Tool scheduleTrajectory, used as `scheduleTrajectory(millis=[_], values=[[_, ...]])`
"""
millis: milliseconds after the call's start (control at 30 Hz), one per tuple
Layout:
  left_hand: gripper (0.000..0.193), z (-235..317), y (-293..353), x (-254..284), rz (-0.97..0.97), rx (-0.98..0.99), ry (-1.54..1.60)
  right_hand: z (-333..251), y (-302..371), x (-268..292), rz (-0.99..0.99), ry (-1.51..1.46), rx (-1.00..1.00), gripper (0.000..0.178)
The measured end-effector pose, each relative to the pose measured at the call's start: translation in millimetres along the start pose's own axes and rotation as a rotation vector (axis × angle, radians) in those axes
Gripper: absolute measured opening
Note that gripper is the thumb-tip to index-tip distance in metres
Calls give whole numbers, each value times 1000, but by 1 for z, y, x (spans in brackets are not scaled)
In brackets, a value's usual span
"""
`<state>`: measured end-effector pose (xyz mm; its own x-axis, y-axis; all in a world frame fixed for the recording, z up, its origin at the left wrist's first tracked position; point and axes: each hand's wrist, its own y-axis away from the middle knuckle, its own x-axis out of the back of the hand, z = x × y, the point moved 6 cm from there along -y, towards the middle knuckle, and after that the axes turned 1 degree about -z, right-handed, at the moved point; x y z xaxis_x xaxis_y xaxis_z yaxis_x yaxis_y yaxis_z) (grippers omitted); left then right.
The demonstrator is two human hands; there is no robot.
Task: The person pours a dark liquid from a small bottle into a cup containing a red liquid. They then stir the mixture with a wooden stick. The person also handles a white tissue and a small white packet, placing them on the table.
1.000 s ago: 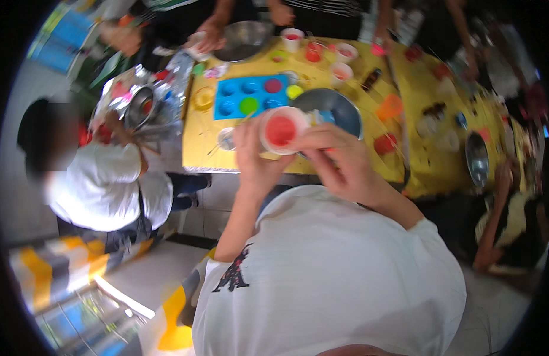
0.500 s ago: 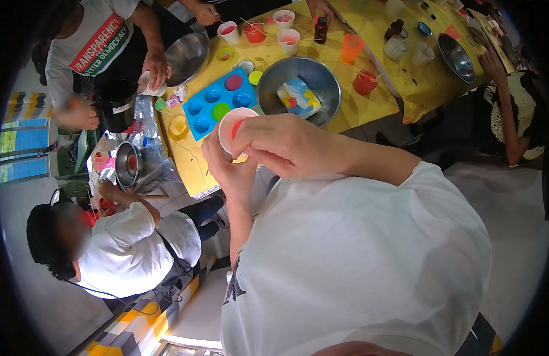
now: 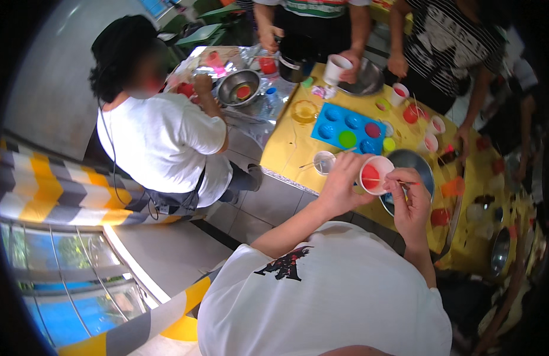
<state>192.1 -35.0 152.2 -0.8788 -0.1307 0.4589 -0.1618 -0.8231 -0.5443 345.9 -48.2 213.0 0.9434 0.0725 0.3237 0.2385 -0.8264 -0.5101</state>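
Note:
My left hand [image 3: 344, 187] is wrapped round a white paper cup [image 3: 388, 165] and holds it tilted over the table edge. Red liquid [image 3: 369, 173] lies inside. From the right, my right hand [image 3: 412, 202] pinches a thin stir stick [image 3: 376, 179] whose end dips into the liquid. Just beyond the cup lies a blue silicone mold [image 3: 332, 140] with round cavities, one filled green and another dark pink. A second white cup [image 3: 324, 164] with sticks across it stands by my left fingers. A steel bowl [image 3: 425, 172] is partly hidden behind my right hand.
A yellow-covered table [image 3: 286, 142] carries cups of red and pink liquid, an orange cup [image 3: 453, 187] and a red cup [image 3: 440, 217]. At left, a person in white [image 3: 161, 136] works by a steel bowl [image 3: 239, 88]. Across the table, another person holds a white cup [image 3: 337, 69].
The view has swung left, so the table appears farther right. My right hand has moved from over the cup to its right side, where its stick now shows.

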Motion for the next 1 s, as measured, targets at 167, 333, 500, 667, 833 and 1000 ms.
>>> scheduleTrajectory(millis=[167,333,500,667,833,1000], values=[[76,-6,1,11,20,58,18,22,-9,3,48,-49,-95,9],[76,-16,3,21,54,55,-18,12,-3,-7,-25,-116,-128,10],[76,-12,-1,16,45,27,38,11,-15,-16,34,-29,-11,12],[75,-10,-6,17,33,8,3,10,-5,5,113,13,-45,13],[74,-7,-9,7,21,-41,47,1,7,2,73,69,2,14],[74,-3,-10,-2,-25,-43,62,4,-1,10,182,67,37,14]])
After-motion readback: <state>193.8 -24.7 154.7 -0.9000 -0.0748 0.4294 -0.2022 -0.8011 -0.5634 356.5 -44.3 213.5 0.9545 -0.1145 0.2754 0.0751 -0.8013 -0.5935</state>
